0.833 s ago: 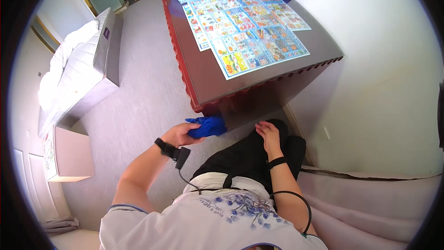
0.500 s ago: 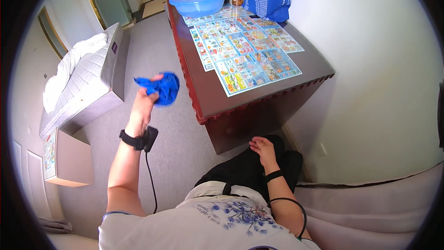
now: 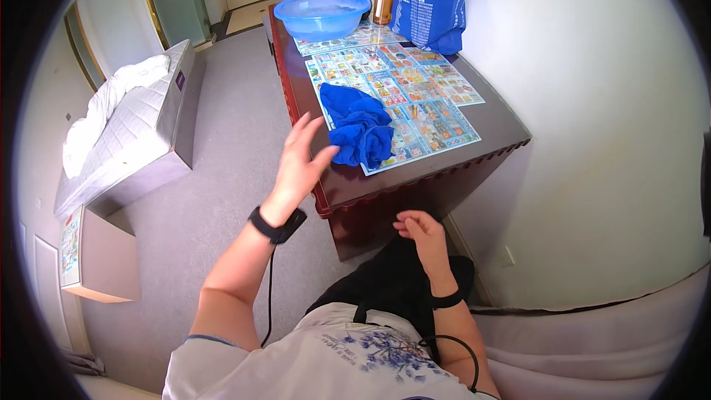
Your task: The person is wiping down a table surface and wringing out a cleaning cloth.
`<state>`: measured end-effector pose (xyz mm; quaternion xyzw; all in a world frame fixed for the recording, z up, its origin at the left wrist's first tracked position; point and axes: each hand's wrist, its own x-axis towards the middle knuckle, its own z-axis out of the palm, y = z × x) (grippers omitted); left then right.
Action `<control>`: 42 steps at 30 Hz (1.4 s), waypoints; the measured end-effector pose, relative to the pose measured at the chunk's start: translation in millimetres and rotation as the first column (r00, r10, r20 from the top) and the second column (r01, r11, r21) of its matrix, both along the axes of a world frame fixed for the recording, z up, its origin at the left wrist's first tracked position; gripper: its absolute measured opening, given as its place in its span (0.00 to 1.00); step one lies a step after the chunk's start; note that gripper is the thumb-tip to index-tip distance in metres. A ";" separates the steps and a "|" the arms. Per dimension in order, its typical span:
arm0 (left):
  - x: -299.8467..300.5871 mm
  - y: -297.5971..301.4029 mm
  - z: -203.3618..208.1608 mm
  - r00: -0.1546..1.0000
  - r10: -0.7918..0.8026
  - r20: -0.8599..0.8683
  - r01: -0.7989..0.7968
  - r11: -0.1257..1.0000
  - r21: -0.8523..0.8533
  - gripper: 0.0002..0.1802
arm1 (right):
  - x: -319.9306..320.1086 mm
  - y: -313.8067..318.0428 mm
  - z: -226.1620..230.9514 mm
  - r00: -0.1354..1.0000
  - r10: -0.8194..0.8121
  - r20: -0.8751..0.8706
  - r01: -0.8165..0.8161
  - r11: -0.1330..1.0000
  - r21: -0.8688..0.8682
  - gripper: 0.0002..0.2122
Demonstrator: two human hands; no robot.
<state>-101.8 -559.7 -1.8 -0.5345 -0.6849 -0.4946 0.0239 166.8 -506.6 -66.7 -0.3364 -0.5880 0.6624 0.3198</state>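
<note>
A crumpled blue cloth [image 3: 361, 127] lies on the printed sheets [image 3: 437, 126] near the left edge of the dark red table [image 3: 355, 189]. Just left of the cloth is my left hand [image 3: 298, 163], its thumb and fingers spread with nothing between them; the thumb tip is close to the cloth, and whether it touches I cannot tell. My right hand [image 3: 424, 235] hangs below the table's near edge, in front of my dark trousers. Its fingers are loosely bent and hold nothing that I can see.
Toward the table's far end stand a blue plastic basin [image 3: 322, 16], a jar with a pink lid [image 3: 383, 1] and a full blue bag [image 3: 429, 4]. At left are a mattress [image 3: 141, 111] and a small cabinet [image 3: 104, 255]. A white wall [image 3: 592, 104] rises at right.
The blue cloth has left my left hand and now rests on the table. That hand has moved right and opened. My right hand has barely shifted.
</note>
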 end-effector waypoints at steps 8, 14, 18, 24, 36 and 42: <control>2.6 -155.2 -226.0 0.935 0.303 0.186 -0.220 0.904 -0.367 0.10 | -86.9 33.7 88.2 0.994 -0.110 0.025 0.043 0.575 0.817 0.16; 65.5 -249.0 -359.7 0.798 0.043 0.601 0.565 0.293 -0.771 0.15 | -144.5 74.4 61.0 0.904 -0.291 0.315 -0.174 0.423 0.889 0.23; 74.9 -300.6 -451.9 -0.173 0.675 0.717 0.787 0.533 -0.312 0.24 | -134.0 69.5 54.5 0.910 -0.118 0.397 -0.343 0.324 0.882 0.22; 83.2 -257.2 -435.6 0.148 0.687 0.711 0.757 0.384 -0.529 0.24 | -104.7 72.7 65.3 0.911 -0.005 0.412 -0.387 0.334 0.859 0.20; 100.8 -222.0 -353.7 0.237 0.768 0.595 0.705 0.286 -0.649 0.23 | -108.8 100.5 77.3 0.852 0.139 0.505 -0.516 0.383 0.766 0.22; 112.7 -246.2 -272.0 0.189 0.826 0.531 0.671 0.286 -0.684 0.23 | -109.3 104.7 83.8 0.836 0.122 0.534 -0.535 0.397 0.746 0.23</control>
